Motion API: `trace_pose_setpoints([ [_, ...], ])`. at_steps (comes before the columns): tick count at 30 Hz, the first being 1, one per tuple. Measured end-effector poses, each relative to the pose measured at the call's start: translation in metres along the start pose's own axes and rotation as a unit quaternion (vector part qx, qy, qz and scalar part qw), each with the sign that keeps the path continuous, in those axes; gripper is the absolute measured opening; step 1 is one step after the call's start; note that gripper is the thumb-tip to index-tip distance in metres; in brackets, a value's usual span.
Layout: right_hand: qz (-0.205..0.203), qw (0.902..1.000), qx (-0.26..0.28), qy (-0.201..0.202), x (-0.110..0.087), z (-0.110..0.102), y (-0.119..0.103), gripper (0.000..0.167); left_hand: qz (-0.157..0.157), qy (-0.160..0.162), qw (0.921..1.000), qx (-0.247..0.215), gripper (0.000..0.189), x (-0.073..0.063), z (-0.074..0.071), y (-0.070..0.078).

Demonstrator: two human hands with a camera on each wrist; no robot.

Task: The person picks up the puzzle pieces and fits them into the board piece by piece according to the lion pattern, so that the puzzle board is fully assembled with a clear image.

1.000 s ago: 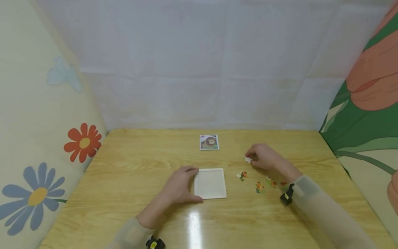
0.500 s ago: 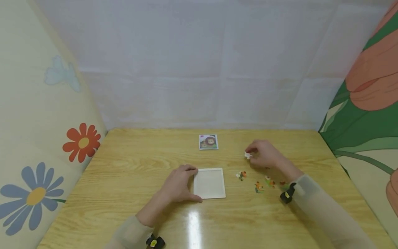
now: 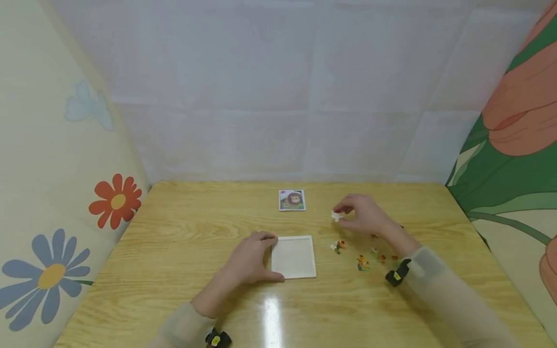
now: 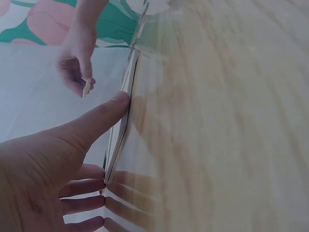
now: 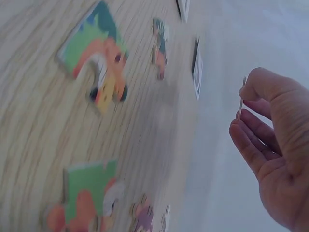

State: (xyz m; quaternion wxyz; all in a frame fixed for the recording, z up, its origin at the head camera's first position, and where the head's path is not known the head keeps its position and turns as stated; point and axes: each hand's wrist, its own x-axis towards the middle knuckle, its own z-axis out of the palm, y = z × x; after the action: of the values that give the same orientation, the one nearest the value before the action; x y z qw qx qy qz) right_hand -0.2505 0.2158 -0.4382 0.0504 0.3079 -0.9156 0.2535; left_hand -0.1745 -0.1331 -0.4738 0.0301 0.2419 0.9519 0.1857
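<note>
Right grip [image 3: 363, 215] pinches piece [image 3: 335, 216] between thumb and fingers, above worktop [image 3: 174, 251]. Tray [image 3: 293, 256], square, no clear long axis, lies left of and nearer person than right grip; left grip [image 3: 249, 259], spread wide, touches it.

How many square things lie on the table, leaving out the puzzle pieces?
2. The white tray, with the left hand at its left side, and the lion card beyond it. The arms hide some of the table, so others may lie unseen.
</note>
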Motion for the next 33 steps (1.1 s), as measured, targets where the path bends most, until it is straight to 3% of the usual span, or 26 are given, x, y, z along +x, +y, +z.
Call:
trace_pose_setpoints([
  [10,-0.056,0.9977,0.036,0.011,0.01,0.011,-0.019,0.027,0.002,0.008,0.9998,0.016,0.101,0.009,0.002,-0.001],
  [22,-0.049,0.9967,0.053,-0.038,0.021,0.024,-0.046,0.027,0.006,0.009,0.9999,-0.004,0.1,0.011,0.003,-0.003],
  [33,-0.069,0.9934,0.062,-0.067,0.031,0.041,-0.061,0.028,0.001,0.011,0.9999,-0.002,0.099,0.013,0.002,-0.002],
])
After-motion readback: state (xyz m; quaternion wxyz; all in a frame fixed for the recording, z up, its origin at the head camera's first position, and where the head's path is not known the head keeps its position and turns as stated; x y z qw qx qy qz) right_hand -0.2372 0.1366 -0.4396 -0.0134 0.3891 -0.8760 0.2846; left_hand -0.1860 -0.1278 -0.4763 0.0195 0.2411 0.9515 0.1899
